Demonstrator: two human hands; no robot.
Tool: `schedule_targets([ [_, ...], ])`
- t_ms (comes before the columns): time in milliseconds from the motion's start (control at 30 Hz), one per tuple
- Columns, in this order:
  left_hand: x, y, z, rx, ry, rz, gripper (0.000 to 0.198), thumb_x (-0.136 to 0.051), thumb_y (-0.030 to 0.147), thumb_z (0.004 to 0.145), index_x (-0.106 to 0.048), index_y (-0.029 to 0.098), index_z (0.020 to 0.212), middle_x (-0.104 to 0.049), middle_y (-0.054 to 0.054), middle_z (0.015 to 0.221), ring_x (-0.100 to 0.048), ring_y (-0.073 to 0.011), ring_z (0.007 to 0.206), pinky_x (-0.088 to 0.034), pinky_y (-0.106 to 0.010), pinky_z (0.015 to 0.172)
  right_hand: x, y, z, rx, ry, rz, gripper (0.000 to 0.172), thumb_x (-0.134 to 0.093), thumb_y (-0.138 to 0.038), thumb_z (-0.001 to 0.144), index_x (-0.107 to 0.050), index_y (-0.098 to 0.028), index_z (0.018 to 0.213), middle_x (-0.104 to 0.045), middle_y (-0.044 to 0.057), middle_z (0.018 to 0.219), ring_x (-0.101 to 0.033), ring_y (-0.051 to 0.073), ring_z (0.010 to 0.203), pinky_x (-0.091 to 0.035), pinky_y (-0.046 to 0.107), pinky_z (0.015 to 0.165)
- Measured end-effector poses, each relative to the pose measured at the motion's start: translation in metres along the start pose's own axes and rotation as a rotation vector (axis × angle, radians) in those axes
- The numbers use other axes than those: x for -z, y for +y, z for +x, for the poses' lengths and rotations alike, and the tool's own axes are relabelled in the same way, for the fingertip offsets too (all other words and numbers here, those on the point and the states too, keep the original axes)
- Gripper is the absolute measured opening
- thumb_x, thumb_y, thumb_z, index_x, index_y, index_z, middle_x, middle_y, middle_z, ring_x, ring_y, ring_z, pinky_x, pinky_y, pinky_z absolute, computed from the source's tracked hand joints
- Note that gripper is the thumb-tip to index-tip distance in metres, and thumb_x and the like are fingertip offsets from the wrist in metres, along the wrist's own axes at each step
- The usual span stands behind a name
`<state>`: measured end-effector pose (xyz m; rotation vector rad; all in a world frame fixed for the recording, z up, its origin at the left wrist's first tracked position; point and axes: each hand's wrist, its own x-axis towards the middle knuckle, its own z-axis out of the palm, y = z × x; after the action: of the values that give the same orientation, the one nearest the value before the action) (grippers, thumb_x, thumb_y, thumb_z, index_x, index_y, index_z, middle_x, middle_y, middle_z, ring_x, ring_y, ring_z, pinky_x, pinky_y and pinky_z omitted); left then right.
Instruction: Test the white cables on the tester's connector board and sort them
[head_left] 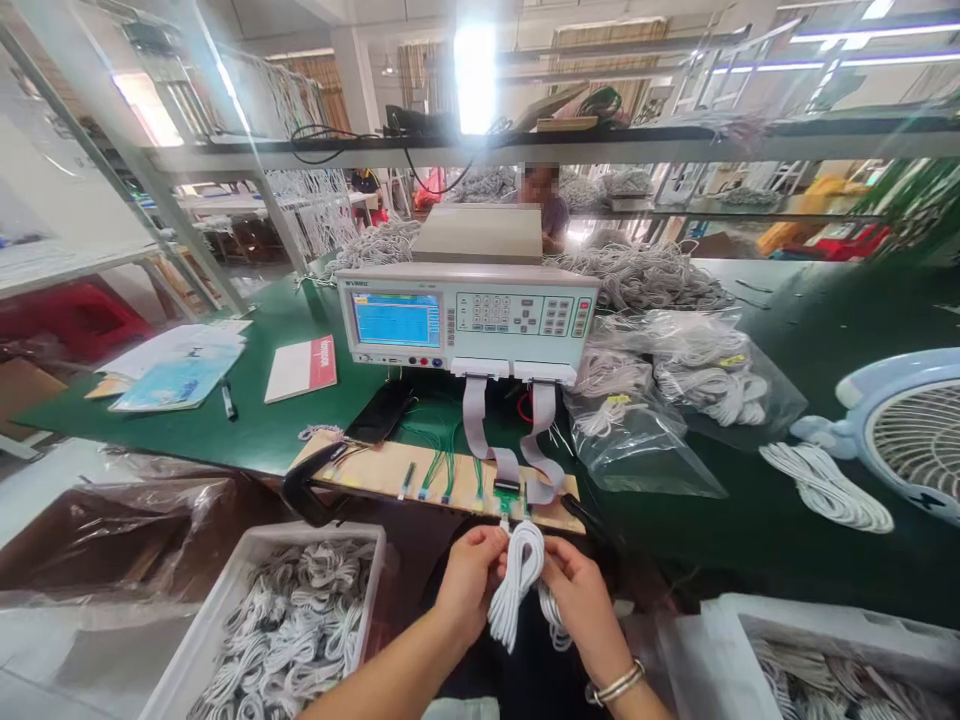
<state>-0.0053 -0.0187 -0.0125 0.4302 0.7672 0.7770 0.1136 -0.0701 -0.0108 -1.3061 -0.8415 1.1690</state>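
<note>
A coiled white cable (pixel 519 580) hangs between my two hands at the front edge of the bench. My left hand (pixel 474 575) pinches it close to its plug, which meets the small green circuit board (pixel 506 500) on the wooden strip (pixel 390 482). On the other side, my right hand (pixel 583 595) has its fingers closed on the cable, and a second white coil (pixel 553 618) shows beneath them. Grey ribbon cables (pixel 474 415) run from the board up to the tester (pixel 469 315), whose blue screen is lit. Fingertips are partly hidden behind the coil.
White bins of coiled cables stand at lower left (pixel 247 560) and lower right (pixel 739 625). Bagged cables (pixel 709 380), a loose coil (pixel 829 487) and a fan (pixel 911 430) lie to the right. A phone (pixel 380 412), booklet (pixel 301 368) and marker (pixel 228 400) are left. A person sits beyond.
</note>
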Motion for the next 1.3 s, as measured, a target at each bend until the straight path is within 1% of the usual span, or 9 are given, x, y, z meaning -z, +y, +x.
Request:
schedule_targets([
  [267, 0.002, 0.016, 0.010, 0.163, -0.076, 0.136, 0.040, -0.055, 0.050, 0.064, -0.057, 0.011, 0.071, -0.048, 0.001, 0.058, -0.037, -0.0051, 0.045, -0.028, -0.019, 0.047, -0.003, -0.012, 0.010, -0.143, -0.042, 0.024, 0.030, -0.062, -0.043, 0.065, -0.065, -0.015, 0.078, -0.058, 0.000, 0.055, -0.046, 0.012, 0.047, -0.035, 0.022, 0.046],
  [567, -0.003, 0.013, 0.016, 0.082, -0.052, 0.156, 0.039, -0.058, 0.049, 0.062, -0.058, 0.010, 0.068, -0.045, 0.002, 0.052, -0.032, -0.0044, 0.040, -0.026, -0.019, 0.043, -0.002, -0.007, 0.025, -0.138, -0.097, -0.008, 0.029, -0.062, -0.044, 0.063, -0.066, -0.017, 0.074, -0.060, 0.001, 0.058, -0.047, 0.014, 0.051, -0.038, 0.023, 0.051],
  [733, -0.011, 0.009, 0.003, 0.071, -0.015, 0.096, 0.040, -0.056, 0.050, 0.062, -0.058, 0.011, 0.071, -0.050, -0.002, 0.054, -0.043, -0.0104, 0.044, -0.033, -0.023, 0.045, -0.009, -0.006, 0.013, -0.091, -0.036, -0.095, 0.028, -0.058, -0.043, 0.066, -0.064, -0.016, 0.073, -0.057, 0.000, 0.054, -0.046, 0.014, 0.051, -0.037, 0.023, 0.049],
  [867, -0.010, 0.002, -0.018, 0.045, -0.065, 0.126, 0.048, -0.049, 0.052, 0.067, -0.055, 0.013, 0.095, -0.052, -0.002, 0.062, -0.046, -0.0111, 0.049, -0.035, -0.023, 0.046, -0.021, -0.001, -0.006, -0.078, -0.010, -0.152, 0.030, -0.056, -0.045, 0.067, -0.059, -0.015, 0.061, -0.050, -0.002, 0.048, -0.042, 0.013, 0.047, -0.034, 0.023, 0.045],
  [1000, 0.022, 0.009, -0.038, -0.091, -0.187, 0.522, 0.066, -0.063, 0.044, 0.059, -0.041, 0.020, 0.115, -0.053, 0.000, 0.072, -0.045, -0.0105, 0.056, -0.037, -0.022, 0.051, -0.031, 0.007, -0.016, -0.109, -0.098, -0.146, 0.033, -0.054, -0.044, 0.069, -0.054, -0.015, 0.053, -0.047, -0.003, 0.046, -0.040, 0.011, 0.044, -0.029, 0.022, 0.042],
  [1100, 0.067, 0.028, -0.049, -0.076, -0.117, 1.200, 0.044, -0.059, 0.037, 0.063, -0.053, 0.020, 0.103, -0.057, -0.003, 0.076, -0.051, -0.0160, 0.068, -0.040, -0.028, 0.064, -0.029, 0.014, -0.016, -0.198, -0.116, -0.110, 0.028, -0.057, -0.042, 0.068, -0.058, -0.014, 0.062, -0.050, -0.002, 0.045, -0.041, 0.010, 0.042, -0.027, 0.021, 0.041],
  [1167, 0.094, 0.039, -0.056, -0.027, -0.056, 1.631, 0.040, -0.065, 0.033, 0.055, -0.060, 0.019, 0.092, -0.058, -0.007, 0.090, -0.049, -0.0267, 0.089, -0.035, -0.040, 0.080, -0.028, 0.017, -0.014, -0.269, -0.092, -0.075, 0.031, -0.052, -0.044, 0.071, -0.059, -0.014, 0.071, -0.051, -0.002, 0.045, -0.042, 0.010, 0.041, -0.028, 0.021, 0.041],
  [1233, 0.106, 0.039, -0.062, -0.005, -0.038, 1.771, 0.050, -0.070, 0.031, 0.047, -0.060, 0.017, 0.093, -0.053, -0.012, 0.106, -0.036, -0.0359, 0.107, -0.024, -0.048, 0.089, -0.032, 0.016, -0.012, -0.325, -0.084, -0.010, 0.034, -0.048, -0.047, 0.074, -0.057, -0.014, 0.074, -0.050, -0.002, 0.047, -0.043, 0.010, 0.042, -0.029, 0.020, 0.041],
  [1300, 0.100, 0.028, -0.062, -0.026, -0.144, 1.666, 0.066, -0.072, 0.034, 0.046, -0.053, 0.018, 0.107, -0.048, -0.012, 0.116, -0.032, -0.0333, 0.112, -0.022, -0.044, 0.093, -0.042, 0.012, -0.011, -0.349, -0.074, 0.096, 0.035, -0.046, -0.048, 0.075, -0.056, -0.014, 0.077, -0.050, -0.002, 0.054, -0.046, 0.010, 0.046, -0.032, 0.020, 0.042],
])
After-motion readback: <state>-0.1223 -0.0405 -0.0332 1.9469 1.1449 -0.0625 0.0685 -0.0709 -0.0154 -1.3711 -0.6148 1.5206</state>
